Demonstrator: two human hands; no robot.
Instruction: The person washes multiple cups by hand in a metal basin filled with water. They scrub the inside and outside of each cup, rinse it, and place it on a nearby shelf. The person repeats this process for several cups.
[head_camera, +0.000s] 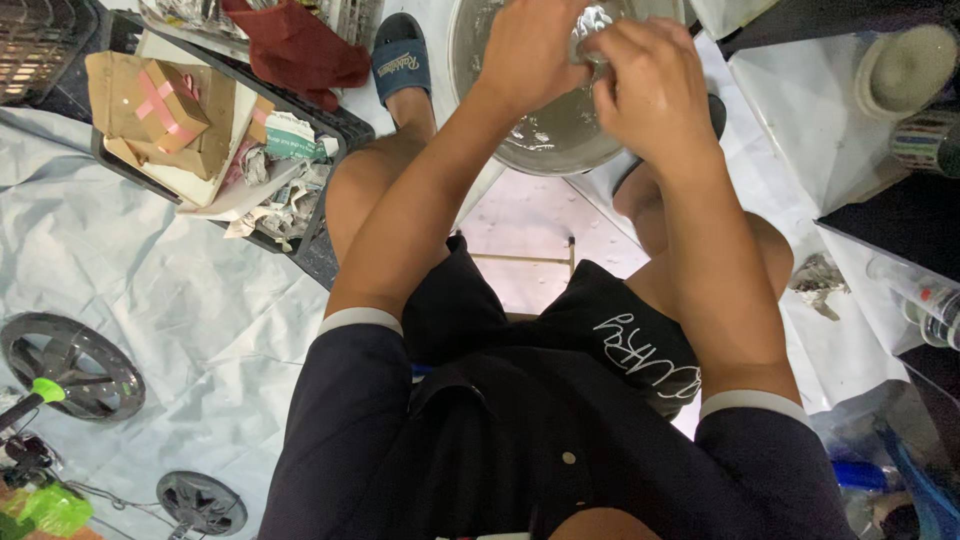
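A small crumpled silvery piece (592, 22) sits pinched between both hands right over the round grey basin (560, 140), up at the far end of the person's reach, between the knees. The left hand (530, 50) is curled closed on its near-left side and the right hand (650, 85) is clenched on it from the right, both equally near; its long axis can't be made out. Off left, a dark crate (320, 255) of cardboard and paper scraps rests on the pale floor sheet (150, 290).
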